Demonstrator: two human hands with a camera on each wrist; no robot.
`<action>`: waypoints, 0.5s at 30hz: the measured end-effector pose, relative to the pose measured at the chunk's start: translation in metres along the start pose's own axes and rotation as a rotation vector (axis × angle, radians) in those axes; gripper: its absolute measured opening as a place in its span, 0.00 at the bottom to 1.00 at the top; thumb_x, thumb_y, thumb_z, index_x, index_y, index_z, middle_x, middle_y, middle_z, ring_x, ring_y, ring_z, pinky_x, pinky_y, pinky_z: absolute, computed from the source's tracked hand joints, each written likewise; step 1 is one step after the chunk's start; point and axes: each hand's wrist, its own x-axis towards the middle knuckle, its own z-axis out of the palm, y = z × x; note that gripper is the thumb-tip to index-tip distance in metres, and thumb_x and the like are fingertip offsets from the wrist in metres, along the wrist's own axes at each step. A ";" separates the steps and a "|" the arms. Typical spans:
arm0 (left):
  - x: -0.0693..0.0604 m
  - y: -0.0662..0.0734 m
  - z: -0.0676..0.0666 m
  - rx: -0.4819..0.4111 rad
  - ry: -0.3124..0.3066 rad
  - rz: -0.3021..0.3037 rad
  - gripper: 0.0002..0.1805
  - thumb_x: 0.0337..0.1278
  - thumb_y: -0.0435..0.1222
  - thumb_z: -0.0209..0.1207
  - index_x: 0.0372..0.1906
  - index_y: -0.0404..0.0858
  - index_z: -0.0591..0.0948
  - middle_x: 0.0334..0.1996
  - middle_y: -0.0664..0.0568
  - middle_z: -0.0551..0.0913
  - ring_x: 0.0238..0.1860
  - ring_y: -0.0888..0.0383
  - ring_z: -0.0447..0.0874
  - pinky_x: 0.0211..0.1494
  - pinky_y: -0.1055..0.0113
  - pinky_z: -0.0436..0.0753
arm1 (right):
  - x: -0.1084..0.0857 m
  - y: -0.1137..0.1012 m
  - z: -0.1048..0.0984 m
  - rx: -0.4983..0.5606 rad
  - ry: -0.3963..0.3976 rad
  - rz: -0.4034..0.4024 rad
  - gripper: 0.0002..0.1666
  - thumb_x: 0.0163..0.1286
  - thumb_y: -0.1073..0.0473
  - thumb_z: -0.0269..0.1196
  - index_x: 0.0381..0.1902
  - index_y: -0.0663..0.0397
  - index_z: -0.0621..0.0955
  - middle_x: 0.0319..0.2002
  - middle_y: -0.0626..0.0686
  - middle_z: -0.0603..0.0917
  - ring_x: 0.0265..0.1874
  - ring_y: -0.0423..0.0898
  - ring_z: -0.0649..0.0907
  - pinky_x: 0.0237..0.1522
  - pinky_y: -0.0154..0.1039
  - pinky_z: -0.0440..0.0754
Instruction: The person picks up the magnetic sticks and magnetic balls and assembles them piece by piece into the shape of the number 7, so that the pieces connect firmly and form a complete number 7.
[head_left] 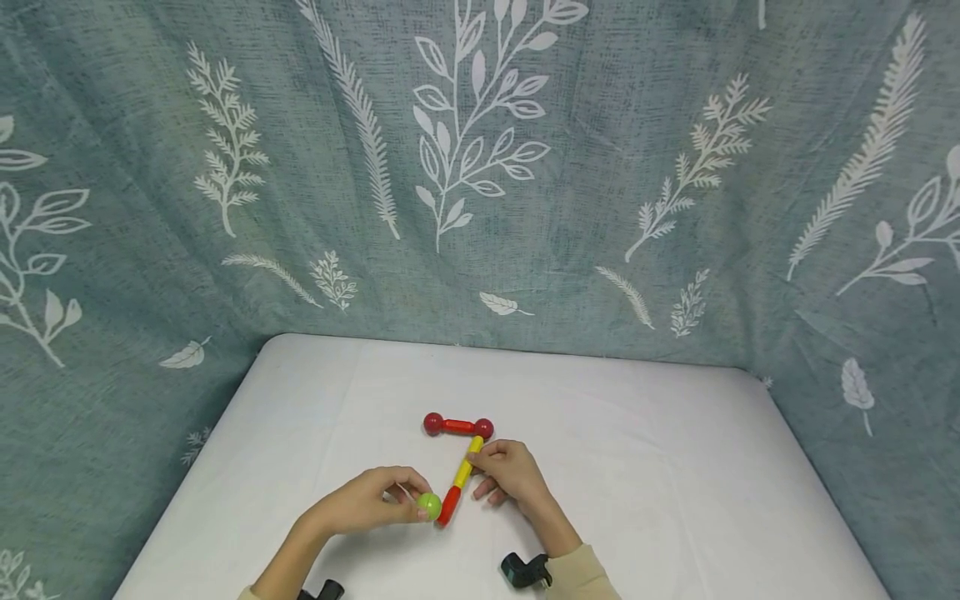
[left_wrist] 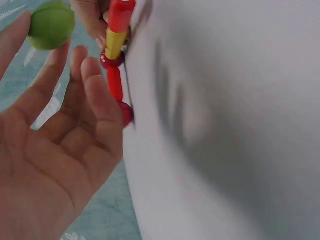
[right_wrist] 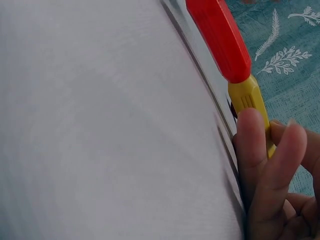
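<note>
Between the thumb and fingers of my left hand [head_left: 372, 502] I pinch a green ball [head_left: 429, 506], close to the near end of a red rod [head_left: 448, 506]. That rod joins end to end with a yellow rod [head_left: 462, 472], which my right hand [head_left: 513, 473] pinches. At the yellow rod's far end sits a dark red ball [head_left: 483, 428]. From it a second, shorter-looking red rod [head_left: 458, 427] runs left to another dark red ball [head_left: 433, 423]. In the left wrist view the green ball [left_wrist: 51, 25] shows at the fingertips, apart from the rods.
A white-covered table [head_left: 637, 467] lies under both hands. Behind it hangs a teal cloth [head_left: 525, 250] with white leaf prints. A black device [head_left: 522, 571] is by the right wrist, and another dark one [head_left: 330, 590] by the left.
</note>
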 end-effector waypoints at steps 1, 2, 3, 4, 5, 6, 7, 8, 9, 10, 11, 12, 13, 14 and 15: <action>-0.001 -0.002 0.001 -0.005 -0.014 -0.008 0.12 0.59 0.46 0.69 0.45 0.50 0.84 0.39 0.60 0.83 0.42 0.56 0.79 0.45 0.64 0.79 | 0.000 0.000 0.000 0.003 -0.001 0.001 0.20 0.68 0.50 0.69 0.41 0.63 0.80 0.27 0.55 0.86 0.17 0.48 0.86 0.14 0.33 0.78; -0.002 -0.005 0.002 -0.010 -0.031 -0.011 0.11 0.59 0.46 0.69 0.45 0.50 0.84 0.38 0.60 0.83 0.42 0.57 0.79 0.45 0.64 0.79 | 0.000 0.000 0.000 0.005 -0.001 0.002 0.20 0.68 0.50 0.69 0.41 0.64 0.80 0.27 0.55 0.86 0.18 0.48 0.86 0.14 0.33 0.78; -0.002 -0.007 0.004 -0.013 -0.047 -0.016 0.11 0.59 0.46 0.69 0.44 0.50 0.84 0.37 0.60 0.83 0.40 0.58 0.80 0.45 0.64 0.79 | -0.001 0.000 0.000 0.007 -0.002 0.001 0.20 0.68 0.50 0.69 0.41 0.64 0.80 0.28 0.55 0.86 0.17 0.48 0.86 0.14 0.33 0.78; -0.003 -0.009 0.005 -0.018 -0.065 -0.023 0.10 0.58 0.46 0.69 0.43 0.50 0.85 0.36 0.60 0.83 0.39 0.59 0.80 0.44 0.65 0.78 | -0.001 0.000 0.000 0.010 0.000 0.003 0.20 0.68 0.50 0.69 0.41 0.64 0.80 0.28 0.55 0.86 0.17 0.48 0.86 0.14 0.33 0.78; -0.003 -0.010 0.007 -0.021 -0.082 -0.029 0.10 0.58 0.45 0.70 0.42 0.50 0.85 0.34 0.59 0.82 0.37 0.60 0.80 0.43 0.66 0.78 | -0.001 0.000 0.000 0.011 0.000 0.001 0.20 0.68 0.51 0.69 0.41 0.64 0.80 0.28 0.55 0.86 0.17 0.48 0.86 0.14 0.33 0.78; -0.003 -0.011 0.009 -0.020 -0.098 -0.037 0.10 0.57 0.45 0.70 0.41 0.50 0.85 0.33 0.59 0.82 0.35 0.61 0.79 0.42 0.67 0.78 | -0.001 0.000 -0.001 0.013 -0.001 0.002 0.20 0.68 0.51 0.69 0.41 0.64 0.80 0.28 0.55 0.86 0.17 0.48 0.86 0.14 0.34 0.78; -0.003 -0.011 0.010 -0.012 -0.109 -0.042 0.10 0.56 0.45 0.71 0.40 0.49 0.85 0.32 0.59 0.82 0.34 0.61 0.79 0.41 0.67 0.77 | -0.001 0.000 -0.001 0.014 -0.001 0.001 0.20 0.68 0.51 0.69 0.41 0.64 0.80 0.28 0.55 0.86 0.17 0.48 0.86 0.14 0.34 0.78; -0.003 -0.011 0.011 -0.004 -0.119 -0.047 0.10 0.55 0.44 0.72 0.40 0.49 0.85 0.31 0.59 0.82 0.32 0.62 0.78 0.39 0.68 0.77 | -0.001 0.000 -0.001 0.014 -0.001 0.000 0.20 0.68 0.51 0.69 0.41 0.64 0.80 0.27 0.55 0.86 0.17 0.47 0.86 0.14 0.34 0.78; -0.002 -0.010 0.013 0.006 -0.125 -0.055 0.10 0.54 0.44 0.72 0.39 0.49 0.85 0.30 0.59 0.81 0.30 0.63 0.77 0.37 0.69 0.76 | -0.001 0.000 -0.001 0.014 -0.001 -0.003 0.20 0.68 0.51 0.69 0.41 0.64 0.80 0.27 0.55 0.86 0.17 0.47 0.86 0.14 0.34 0.78; -0.002 -0.009 0.014 0.020 -0.130 -0.061 0.10 0.53 0.44 0.73 0.38 0.49 0.85 0.29 0.59 0.81 0.29 0.63 0.76 0.36 0.70 0.75 | -0.001 0.000 -0.001 0.015 -0.001 -0.002 0.19 0.68 0.51 0.69 0.41 0.64 0.80 0.27 0.55 0.86 0.17 0.47 0.86 0.14 0.34 0.78; -0.002 -0.009 0.014 0.040 -0.130 -0.063 0.10 0.53 0.45 0.73 0.38 0.49 0.85 0.29 0.60 0.81 0.28 0.64 0.75 0.35 0.70 0.75 | -0.001 0.000 0.000 0.016 -0.002 -0.003 0.19 0.68 0.51 0.69 0.41 0.64 0.80 0.27 0.56 0.86 0.17 0.47 0.86 0.14 0.33 0.78; -0.001 -0.009 0.015 0.054 -0.130 -0.067 0.11 0.52 0.45 0.73 0.38 0.49 0.85 0.28 0.60 0.81 0.27 0.64 0.75 0.34 0.70 0.74 | -0.001 -0.001 0.000 0.018 -0.003 -0.001 0.19 0.68 0.52 0.69 0.41 0.64 0.80 0.27 0.56 0.86 0.17 0.47 0.86 0.14 0.33 0.78; -0.001 -0.009 0.015 0.063 -0.129 -0.069 0.11 0.52 0.45 0.73 0.37 0.49 0.84 0.28 0.60 0.80 0.27 0.64 0.75 0.34 0.70 0.74 | -0.001 -0.001 0.000 0.019 -0.003 -0.002 0.19 0.68 0.52 0.69 0.41 0.64 0.80 0.27 0.56 0.86 0.17 0.47 0.86 0.14 0.33 0.78; -0.001 -0.009 0.016 0.072 -0.126 -0.071 0.11 0.51 0.45 0.73 0.37 0.49 0.84 0.28 0.60 0.80 0.27 0.64 0.74 0.34 0.70 0.74 | -0.001 -0.001 0.001 0.021 -0.003 -0.001 0.19 0.68 0.52 0.69 0.41 0.65 0.80 0.27 0.56 0.86 0.17 0.47 0.86 0.14 0.33 0.78; -0.001 -0.010 0.016 0.082 -0.121 -0.075 0.11 0.51 0.45 0.73 0.37 0.49 0.84 0.28 0.60 0.80 0.27 0.64 0.75 0.34 0.70 0.74 | -0.001 -0.001 0.001 0.022 -0.003 0.001 0.19 0.68 0.52 0.69 0.41 0.65 0.80 0.27 0.56 0.86 0.17 0.46 0.85 0.14 0.33 0.78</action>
